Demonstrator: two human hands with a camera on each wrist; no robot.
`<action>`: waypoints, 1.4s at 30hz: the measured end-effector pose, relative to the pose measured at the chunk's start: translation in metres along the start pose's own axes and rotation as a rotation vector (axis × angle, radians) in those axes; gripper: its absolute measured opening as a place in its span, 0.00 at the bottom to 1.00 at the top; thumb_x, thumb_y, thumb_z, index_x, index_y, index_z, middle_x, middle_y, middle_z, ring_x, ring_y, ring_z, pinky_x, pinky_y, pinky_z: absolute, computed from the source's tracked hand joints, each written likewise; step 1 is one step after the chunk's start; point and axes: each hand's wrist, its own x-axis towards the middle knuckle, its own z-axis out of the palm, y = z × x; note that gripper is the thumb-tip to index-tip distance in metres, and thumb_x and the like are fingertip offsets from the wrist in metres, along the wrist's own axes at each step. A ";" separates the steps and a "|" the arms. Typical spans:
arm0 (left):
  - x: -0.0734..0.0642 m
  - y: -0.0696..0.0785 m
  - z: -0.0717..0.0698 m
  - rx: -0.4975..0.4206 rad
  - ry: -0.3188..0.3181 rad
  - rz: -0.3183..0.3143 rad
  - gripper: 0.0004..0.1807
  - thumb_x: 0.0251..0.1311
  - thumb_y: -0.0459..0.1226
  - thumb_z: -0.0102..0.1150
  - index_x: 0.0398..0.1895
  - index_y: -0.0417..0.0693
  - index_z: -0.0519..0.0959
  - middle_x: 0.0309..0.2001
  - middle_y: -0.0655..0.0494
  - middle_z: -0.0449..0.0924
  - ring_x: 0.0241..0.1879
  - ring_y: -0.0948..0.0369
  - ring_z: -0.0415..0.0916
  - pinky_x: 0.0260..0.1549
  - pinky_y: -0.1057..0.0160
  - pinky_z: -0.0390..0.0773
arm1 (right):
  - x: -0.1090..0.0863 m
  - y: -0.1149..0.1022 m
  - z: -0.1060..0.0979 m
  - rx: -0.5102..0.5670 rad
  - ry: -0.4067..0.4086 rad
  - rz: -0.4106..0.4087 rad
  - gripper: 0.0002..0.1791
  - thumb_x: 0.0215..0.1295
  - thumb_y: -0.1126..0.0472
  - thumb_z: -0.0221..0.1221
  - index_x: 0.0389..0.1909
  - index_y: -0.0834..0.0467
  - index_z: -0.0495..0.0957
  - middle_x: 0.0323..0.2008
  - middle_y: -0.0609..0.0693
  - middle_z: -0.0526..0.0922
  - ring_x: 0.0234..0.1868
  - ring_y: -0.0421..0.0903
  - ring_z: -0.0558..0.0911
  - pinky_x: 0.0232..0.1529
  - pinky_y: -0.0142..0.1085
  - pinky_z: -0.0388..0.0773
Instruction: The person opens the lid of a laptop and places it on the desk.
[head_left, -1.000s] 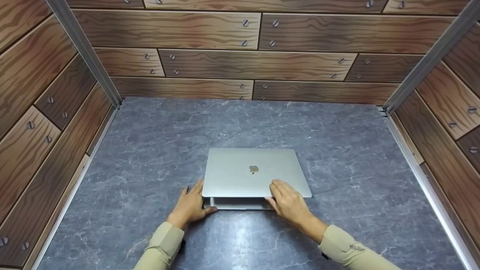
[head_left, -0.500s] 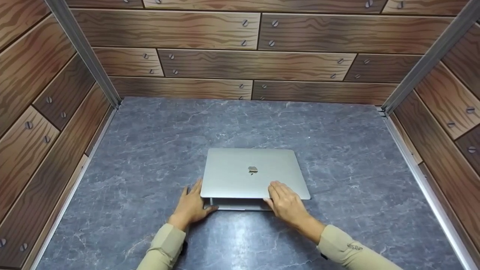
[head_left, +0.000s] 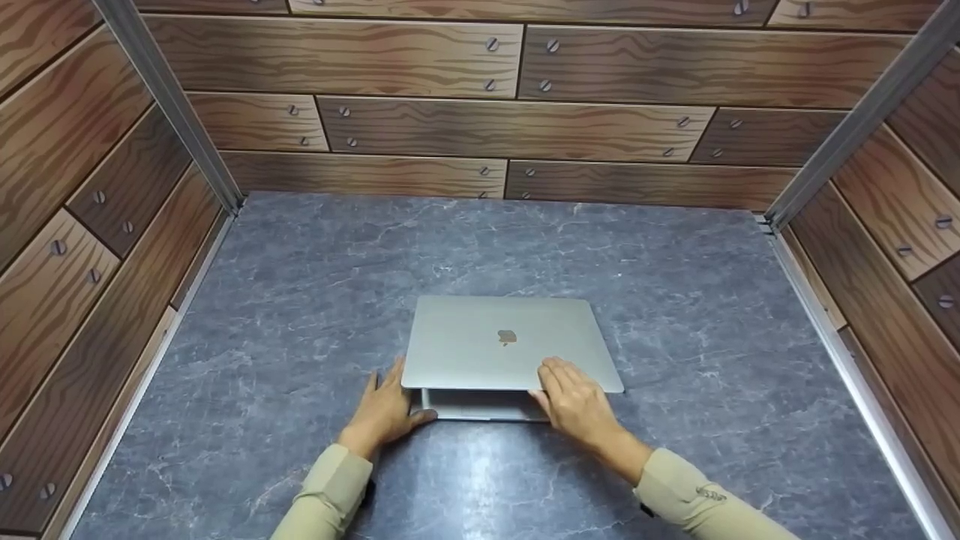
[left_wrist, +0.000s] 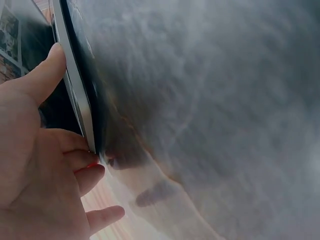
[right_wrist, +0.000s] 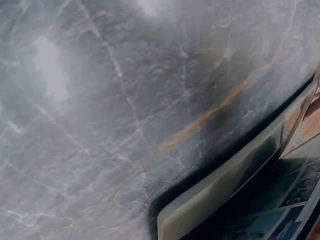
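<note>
A silver laptop [head_left: 457, 341] sits partly ajar on the table, its lid tilted low over the base. My left hand [head_left: 381, 412] rests at the base's front left corner, thumb on the front edge and fingers extended along the left side. In the left wrist view, that hand's thumb and fingertips touch the thin laptop edge [left_wrist: 75, 90]. With fingers on top of the lid and thumb at its front edge, my right hand [head_left: 579, 405] grips the lid near the right corner. The right wrist view shows the laptop's corner [right_wrist: 200, 212] and a dark, glossy screen [right_wrist: 280, 205].
Dark grey marbled tabletop [head_left: 337, 262] surrounds the laptop. Wood-patterned panels [head_left: 420, 60] enclose the back and both sides. Metal posts stand at the rear left [head_left: 169, 97] and rear right [head_left: 847, 120] corners.
The lid's front edge dips slightly, then rises, so the gap over the base is now a little wider. My right hand moves with it; my left hand stays nearly still.
</note>
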 end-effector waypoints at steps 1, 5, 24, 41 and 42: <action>0.000 0.000 0.000 0.003 -0.003 0.002 0.51 0.55 0.55 0.64 0.75 0.40 0.52 0.75 0.35 0.51 0.75 0.42 0.51 0.73 0.35 0.47 | 0.001 0.001 -0.001 0.002 0.006 0.004 0.32 0.78 0.48 0.34 0.35 0.65 0.81 0.34 0.59 0.87 0.36 0.53 0.87 0.40 0.40 0.86; 0.000 0.000 0.001 0.058 -0.024 0.009 0.52 0.56 0.57 0.61 0.75 0.39 0.52 0.75 0.35 0.51 0.75 0.43 0.52 0.73 0.35 0.49 | 0.006 0.004 -0.003 0.011 0.030 0.032 0.32 0.78 0.48 0.34 0.34 0.65 0.81 0.34 0.59 0.87 0.35 0.52 0.87 0.38 0.40 0.86; 0.001 0.002 -0.004 0.113 0.002 0.033 0.52 0.54 0.57 0.62 0.73 0.35 0.54 0.73 0.33 0.55 0.73 0.41 0.56 0.70 0.33 0.54 | 0.021 0.007 -0.006 0.067 0.054 0.077 0.29 0.77 0.48 0.39 0.35 0.65 0.82 0.36 0.61 0.87 0.39 0.55 0.87 0.43 0.43 0.86; 0.002 0.003 -0.002 0.108 -0.047 -0.006 0.51 0.57 0.58 0.59 0.72 0.32 0.56 0.75 0.37 0.51 0.75 0.44 0.53 0.71 0.35 0.53 | 0.040 0.008 -0.010 0.126 0.123 0.135 0.08 0.56 0.62 0.63 0.32 0.64 0.83 0.38 0.59 0.88 0.43 0.54 0.87 0.48 0.44 0.84; 0.002 0.003 -0.002 0.103 -0.044 -0.004 0.50 0.57 0.58 0.59 0.72 0.32 0.56 0.75 0.37 0.51 0.75 0.44 0.52 0.71 0.35 0.53 | 0.041 0.009 -0.010 0.124 0.126 0.143 0.08 0.55 0.62 0.64 0.32 0.64 0.83 0.38 0.59 0.88 0.44 0.54 0.87 0.48 0.45 0.84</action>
